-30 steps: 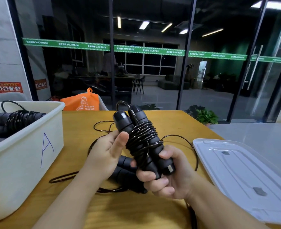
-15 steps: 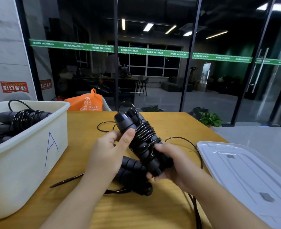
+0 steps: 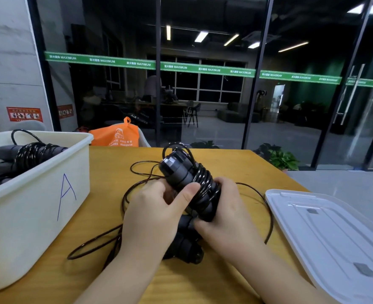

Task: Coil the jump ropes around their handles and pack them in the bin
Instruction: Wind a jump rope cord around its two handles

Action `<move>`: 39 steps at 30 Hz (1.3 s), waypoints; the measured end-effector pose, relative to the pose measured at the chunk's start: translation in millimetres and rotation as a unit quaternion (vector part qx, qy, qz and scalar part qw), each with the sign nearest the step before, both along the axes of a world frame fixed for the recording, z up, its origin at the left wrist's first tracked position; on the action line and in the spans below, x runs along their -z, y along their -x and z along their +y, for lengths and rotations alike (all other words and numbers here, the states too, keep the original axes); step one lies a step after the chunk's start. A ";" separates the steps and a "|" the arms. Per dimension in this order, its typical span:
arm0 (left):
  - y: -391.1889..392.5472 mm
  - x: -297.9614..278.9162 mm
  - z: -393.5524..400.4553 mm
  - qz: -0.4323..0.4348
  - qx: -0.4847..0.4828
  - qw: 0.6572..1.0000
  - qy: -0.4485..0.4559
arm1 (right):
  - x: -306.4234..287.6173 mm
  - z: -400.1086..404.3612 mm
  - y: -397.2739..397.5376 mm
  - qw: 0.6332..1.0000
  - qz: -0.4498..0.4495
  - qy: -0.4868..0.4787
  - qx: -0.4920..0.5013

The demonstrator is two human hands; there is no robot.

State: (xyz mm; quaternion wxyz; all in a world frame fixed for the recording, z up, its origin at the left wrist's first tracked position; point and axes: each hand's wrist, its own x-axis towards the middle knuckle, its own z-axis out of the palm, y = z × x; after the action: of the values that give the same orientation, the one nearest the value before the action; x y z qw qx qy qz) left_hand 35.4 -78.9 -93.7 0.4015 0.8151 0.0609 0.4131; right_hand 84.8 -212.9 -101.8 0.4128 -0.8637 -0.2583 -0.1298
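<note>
Above the wooden table (image 3: 231,163) I hold a black jump rope bundle (image 3: 187,178), its cord wound round the paired handles. My left hand (image 3: 155,213) grips it from the left with the thumb across the coils. My right hand (image 3: 227,211) grips its lower end. Beneath my hands lies another pair of black handles (image 3: 187,249), with loose cord (image 3: 266,211) looping over the table. The white bin (image 3: 38,194) marked "A" stands at the left and holds a coiled rope (image 3: 25,154).
A white bin lid (image 3: 334,233) lies flat at the right, reaching past the table's right edge. An orange bag (image 3: 117,134) sits behind the table's far edge. Glass walls and potted plants (image 3: 284,159) lie beyond.
The bundle has tipped from upright so its top end points more toward me. My right hand moved from under the lower end to over it. My left thumb slid onto the coils.
</note>
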 end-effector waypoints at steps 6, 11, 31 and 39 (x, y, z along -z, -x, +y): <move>-7.8 4.7 12.5 -0.048 0.027 0.992 -0.116 | -3.7 -0.5 3.3 0.987 0.118 -0.102 -0.042; -8.8 3.3 26.9 -0.106 0.030 0.984 -0.142 | -7.6 -0.8 3.4 0.926 0.260 -0.212 -0.171; -5.2 -3.9 35.2 0.050 0.275 0.952 0.128 | 4.6 -13.0 -13.0 0.644 0.530 -0.277 -0.477; 0.2 -14.2 25.3 0.016 0.063 0.992 0.107 | -4.3 -2.8 0.6 0.933 0.213 -0.225 -0.184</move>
State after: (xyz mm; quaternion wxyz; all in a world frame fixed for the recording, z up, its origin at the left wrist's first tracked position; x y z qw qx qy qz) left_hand 35.2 -53.6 -79.5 0.5105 0.7763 0.0596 0.3648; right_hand 84.3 -215.7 -97.5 0.6585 -0.6925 -0.2833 0.0805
